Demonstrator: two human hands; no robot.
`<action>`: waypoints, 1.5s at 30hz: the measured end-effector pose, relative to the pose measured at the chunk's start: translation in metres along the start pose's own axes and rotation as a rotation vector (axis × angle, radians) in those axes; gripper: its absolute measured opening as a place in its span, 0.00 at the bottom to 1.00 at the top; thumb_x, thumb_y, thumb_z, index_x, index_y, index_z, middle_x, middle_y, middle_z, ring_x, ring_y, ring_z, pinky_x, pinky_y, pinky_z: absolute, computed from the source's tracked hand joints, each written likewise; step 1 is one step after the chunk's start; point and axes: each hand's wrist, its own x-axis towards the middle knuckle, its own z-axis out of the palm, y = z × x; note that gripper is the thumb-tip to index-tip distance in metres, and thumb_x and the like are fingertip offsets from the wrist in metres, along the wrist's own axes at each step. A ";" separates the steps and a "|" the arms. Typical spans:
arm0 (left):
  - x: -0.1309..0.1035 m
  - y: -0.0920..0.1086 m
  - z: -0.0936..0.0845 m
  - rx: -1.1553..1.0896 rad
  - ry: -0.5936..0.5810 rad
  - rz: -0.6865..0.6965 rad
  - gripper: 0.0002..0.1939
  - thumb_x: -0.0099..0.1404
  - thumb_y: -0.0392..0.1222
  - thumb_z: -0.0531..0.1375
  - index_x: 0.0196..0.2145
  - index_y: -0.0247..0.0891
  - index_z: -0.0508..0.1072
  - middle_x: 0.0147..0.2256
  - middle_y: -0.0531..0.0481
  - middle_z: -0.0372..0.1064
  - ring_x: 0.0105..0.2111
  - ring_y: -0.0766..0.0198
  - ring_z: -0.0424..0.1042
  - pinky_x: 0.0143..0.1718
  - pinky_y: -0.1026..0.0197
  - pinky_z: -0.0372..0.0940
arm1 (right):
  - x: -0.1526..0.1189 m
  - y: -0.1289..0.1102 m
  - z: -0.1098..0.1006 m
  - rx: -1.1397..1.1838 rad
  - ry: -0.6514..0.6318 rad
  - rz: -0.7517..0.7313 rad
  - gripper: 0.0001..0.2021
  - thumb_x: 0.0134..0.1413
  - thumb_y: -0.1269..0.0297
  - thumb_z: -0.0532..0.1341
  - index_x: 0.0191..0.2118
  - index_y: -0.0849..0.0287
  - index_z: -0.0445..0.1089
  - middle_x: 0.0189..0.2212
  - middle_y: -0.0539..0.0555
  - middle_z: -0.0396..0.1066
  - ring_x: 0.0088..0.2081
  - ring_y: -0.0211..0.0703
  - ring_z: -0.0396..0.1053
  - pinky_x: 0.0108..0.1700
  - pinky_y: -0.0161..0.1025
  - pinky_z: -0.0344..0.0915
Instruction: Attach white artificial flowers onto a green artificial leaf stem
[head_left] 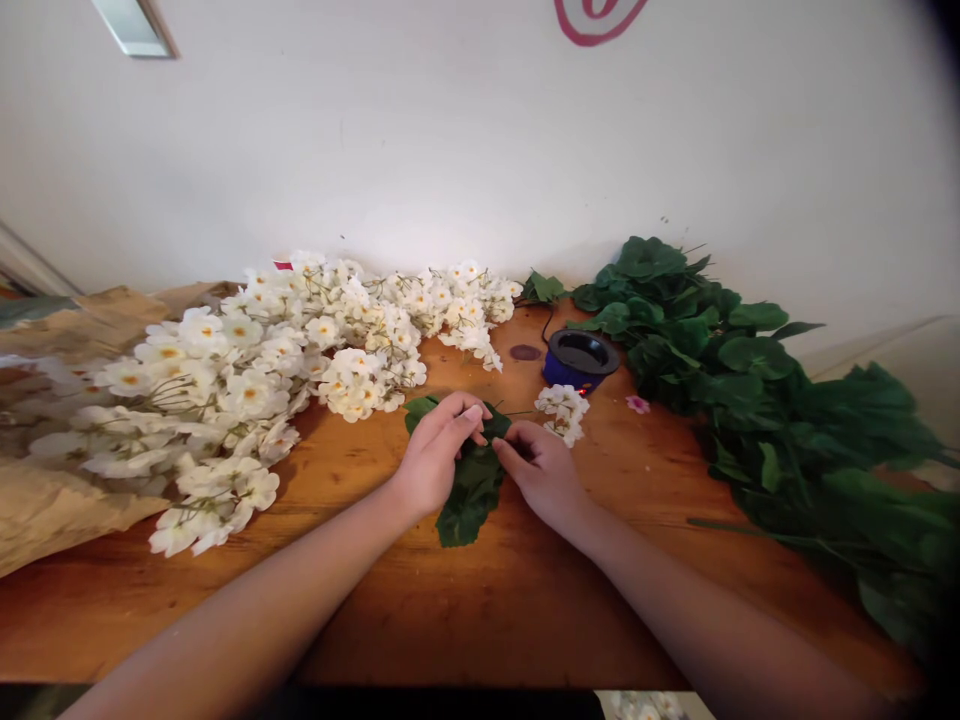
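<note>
Both hands meet over a sprig of green artificial leaves [472, 497] near the middle of the wooden table. My left hand [435, 455] is closed on the sprig's upper part, thumb and fingers pinching together. From the right, my right hand [544, 475] pinches the same leaves with thumb and forefinger. One large leaf hangs below the hands toward me, and another pokes out behind the left fingers. A small cluster of white artificial flowers [564, 412] lies just beyond my right hand, a thin stem pointing from it toward the leaves. Exactly where the fingertips grip is partly hidden.
A blue pot with a black rim [581, 352] and a small red light stands behind the flower cluster. White flower bunches [247, 385] and brown paper [67, 500] fill the left. Green leaves [757, 370] are heaped right. A small pink flower [637, 404] lies on the table [525, 620].
</note>
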 end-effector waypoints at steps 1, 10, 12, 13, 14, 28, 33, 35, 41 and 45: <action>0.000 0.001 0.000 -0.005 -0.003 0.007 0.14 0.68 0.51 0.53 0.36 0.39 0.70 0.29 0.52 0.64 0.31 0.63 0.66 0.28 0.62 0.54 | 0.000 0.000 0.000 0.005 0.007 -0.001 0.11 0.57 0.60 0.58 0.25 0.56 0.62 0.21 0.48 0.60 0.25 0.38 0.58 0.26 0.35 0.52; -0.004 0.003 0.000 0.019 -0.017 0.049 0.13 0.67 0.50 0.54 0.37 0.38 0.70 0.30 0.52 0.66 0.31 0.64 0.64 0.32 0.61 0.56 | -0.001 -0.004 0.002 0.011 -0.017 0.022 0.12 0.57 0.60 0.58 0.24 0.56 0.62 0.20 0.47 0.59 0.23 0.38 0.57 0.25 0.35 0.51; -0.004 0.002 0.000 0.018 -0.013 0.056 0.13 0.67 0.50 0.54 0.37 0.38 0.70 0.29 0.52 0.66 0.31 0.64 0.64 0.32 0.61 0.56 | -0.002 -0.004 0.002 0.008 -0.031 0.023 0.12 0.57 0.60 0.58 0.25 0.57 0.62 0.21 0.47 0.59 0.24 0.38 0.57 0.25 0.35 0.51; -0.005 0.002 0.000 0.017 -0.014 0.055 0.13 0.67 0.50 0.54 0.37 0.38 0.70 0.29 0.52 0.66 0.31 0.64 0.64 0.31 0.61 0.56 | -0.002 -0.003 0.002 0.001 -0.037 0.022 0.12 0.57 0.60 0.58 0.25 0.57 0.62 0.21 0.47 0.59 0.24 0.38 0.57 0.25 0.35 0.51; -0.005 0.002 0.000 0.010 -0.016 0.049 0.13 0.67 0.51 0.55 0.37 0.38 0.70 0.30 0.51 0.66 0.31 0.64 0.65 0.31 0.62 0.56 | -0.002 -0.003 0.002 -0.010 -0.042 0.020 0.12 0.57 0.60 0.58 0.24 0.57 0.61 0.21 0.47 0.59 0.24 0.38 0.57 0.25 0.35 0.51; 0.009 0.008 -0.005 0.083 0.004 -0.113 0.11 0.51 0.30 0.61 0.33 0.38 0.67 0.27 0.56 0.65 0.30 0.66 0.71 0.32 0.63 0.62 | 0.002 0.000 -0.003 -0.067 -0.065 -0.015 0.12 0.60 0.61 0.56 0.26 0.57 0.63 0.22 0.48 0.62 0.27 0.40 0.61 0.29 0.36 0.54; 0.016 0.002 -0.010 0.016 -0.037 -0.235 0.15 0.49 0.28 0.61 0.34 0.39 0.64 0.26 0.57 0.64 0.29 0.66 0.73 0.34 0.61 0.66 | 0.002 0.001 -0.004 -0.053 -0.056 0.014 0.12 0.60 0.60 0.56 0.26 0.57 0.63 0.22 0.48 0.63 0.26 0.39 0.61 0.29 0.36 0.54; 0.017 0.002 -0.011 0.008 -0.036 -0.257 0.15 0.48 0.29 0.62 0.34 0.38 0.64 0.27 0.57 0.64 0.29 0.66 0.72 0.34 0.61 0.66 | 0.002 0.000 -0.004 -0.067 -0.066 0.002 0.12 0.60 0.60 0.57 0.26 0.57 0.63 0.22 0.48 0.63 0.27 0.40 0.61 0.30 0.36 0.55; 0.017 0.002 -0.014 0.123 -0.056 -0.186 0.14 0.47 0.31 0.64 0.28 0.39 0.62 0.23 0.60 0.58 0.27 0.67 0.71 0.30 0.64 0.63 | 0.003 -0.002 -0.004 -0.080 -0.046 -0.021 0.12 0.59 0.62 0.57 0.26 0.57 0.63 0.22 0.47 0.62 0.26 0.39 0.60 0.29 0.36 0.54; 0.018 -0.001 -0.015 0.109 -0.071 -0.217 0.17 0.47 0.32 0.64 0.24 0.39 0.56 0.19 0.61 0.57 0.26 0.65 0.71 0.27 0.65 0.61 | 0.001 -0.004 -0.004 -0.113 -0.064 -0.057 0.12 0.59 0.63 0.58 0.25 0.57 0.61 0.22 0.47 0.62 0.26 0.38 0.60 0.29 0.36 0.53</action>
